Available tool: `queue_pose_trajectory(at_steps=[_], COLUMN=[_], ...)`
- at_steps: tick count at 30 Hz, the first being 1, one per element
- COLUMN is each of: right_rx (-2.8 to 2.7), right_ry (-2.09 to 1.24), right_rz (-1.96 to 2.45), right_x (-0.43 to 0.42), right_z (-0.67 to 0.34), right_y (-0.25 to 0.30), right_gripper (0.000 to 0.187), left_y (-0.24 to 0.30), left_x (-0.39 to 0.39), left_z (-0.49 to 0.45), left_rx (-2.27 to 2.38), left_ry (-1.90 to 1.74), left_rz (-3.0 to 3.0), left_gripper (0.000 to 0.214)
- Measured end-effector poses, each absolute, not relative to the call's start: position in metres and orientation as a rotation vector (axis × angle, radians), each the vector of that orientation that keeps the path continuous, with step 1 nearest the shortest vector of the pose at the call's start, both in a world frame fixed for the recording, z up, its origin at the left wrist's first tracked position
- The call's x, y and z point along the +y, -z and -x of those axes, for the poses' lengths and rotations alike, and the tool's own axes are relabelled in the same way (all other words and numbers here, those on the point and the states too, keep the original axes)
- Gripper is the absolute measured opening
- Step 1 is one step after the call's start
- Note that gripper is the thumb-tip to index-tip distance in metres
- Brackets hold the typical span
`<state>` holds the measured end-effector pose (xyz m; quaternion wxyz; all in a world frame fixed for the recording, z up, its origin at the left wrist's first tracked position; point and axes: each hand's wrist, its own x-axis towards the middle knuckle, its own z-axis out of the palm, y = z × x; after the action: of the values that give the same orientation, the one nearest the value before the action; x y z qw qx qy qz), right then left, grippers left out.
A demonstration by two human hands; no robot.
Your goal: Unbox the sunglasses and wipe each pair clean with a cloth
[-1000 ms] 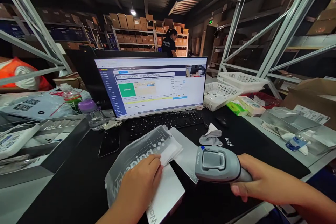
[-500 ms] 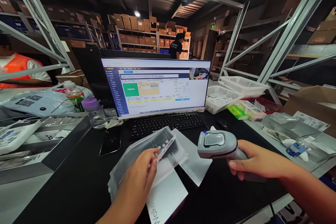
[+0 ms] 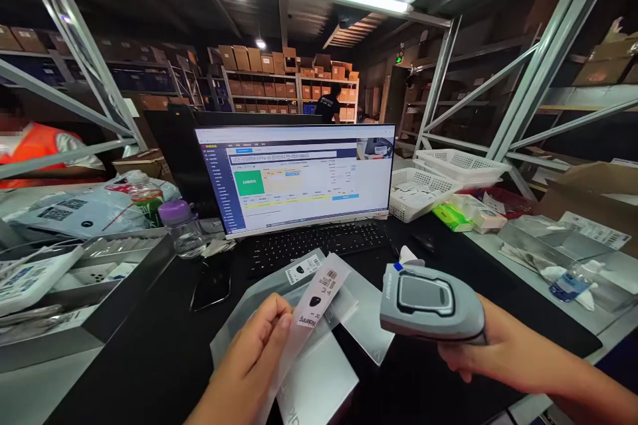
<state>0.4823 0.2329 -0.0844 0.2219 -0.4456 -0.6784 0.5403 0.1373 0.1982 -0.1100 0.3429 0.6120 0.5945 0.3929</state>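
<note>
Left hand [image 3: 255, 345] has got a clear labelled bag [image 3: 316, 299] pinched up over a silvery box [image 3: 323, 372] on the counter [image 3: 50, 378]. Right hand [image 3: 491, 345] is wrapped round a grey scanner [image 3: 428, 302], pretty close to the bag.

a purple-lidded bottle [image 3: 185, 234] stands near a phone [image 3: 212, 287].

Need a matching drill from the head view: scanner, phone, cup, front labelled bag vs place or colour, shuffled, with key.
Things
1. scanner
2. phone
3. cup
4. front labelled bag

Places and colours
a. purple lid
b. pinched in the left hand
c. gripped by the right hand
d. flat on the desk mat, left of the keyboard

Pairs: 1-c, 2-d, 3-a, 4-b
</note>
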Motion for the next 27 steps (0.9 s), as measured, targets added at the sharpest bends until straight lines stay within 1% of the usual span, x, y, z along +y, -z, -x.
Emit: queue_pose_trajectory(at_steps=[3, 8, 12, 15, 18, 20, 21, 23, 25, 27], right_rx=[-1.825, -1.777, -1.756, -1.816, -1.875, -1.855, -1.832, -1.794, -1.801, -1.830], right_ry=[-1.416, -1.451, -1.493, -1.416, -1.332, -1.328, -1.339, -1.388, -1.471, -1.558], right_rz=[1.336, 1.387, 1.416, 1.413, 1.381, 1.378, 1.381, 1.375, 1.331, 1.275], right_x=[0.218, 0.207, 0.203, 0.205, 0.219, 0.237, 0.247, 0.269, 0.288, 0.301], right_z=[-0.481, -0.489, -0.493, -0.490, -0.484, -0.479, -0.477, -0.473, -0.466, -0.459], right_y=[0.084, 0.091, 0.101, 0.096, 0.082, 0.073, 0.070, 0.067, 0.070, 0.075], right_gripper=[0.039, 0.047, 0.045, 0.038, 0.029, 0.032, 0.035, 0.040, 0.043, 0.041], left_y=[0.115, 0.119, 0.121, 0.112, 0.092, 0.079, 0.074, 0.068, 0.068, 0.072], left_x=[0.198, 0.197, 0.198, 0.197, 0.192, 0.193, 0.195, 0.203, 0.215, 0.227], left_z=[-0.141, -0.141, -0.140, -0.132, -0.111, -0.094, -0.085, -0.068, -0.055, -0.047], left_rx=[1.553, 1.540, 1.551, 1.775, 2.160, 2.457, 2.594, 2.792, 2.821, 2.776], left_ry=[-0.979, -0.977, -0.987, -1.121, -1.344, -1.396, -1.359, -1.131, -0.820, -0.562], left_rz=[-1.605, -1.622, -1.684, -1.689, -1.527, -1.469, -1.482, -1.544, -1.597, -1.628], left_gripper=[0.049, 0.046, 0.044, 0.044, 0.041, 0.035, 0.033, 0.032, 0.027, 0.022])
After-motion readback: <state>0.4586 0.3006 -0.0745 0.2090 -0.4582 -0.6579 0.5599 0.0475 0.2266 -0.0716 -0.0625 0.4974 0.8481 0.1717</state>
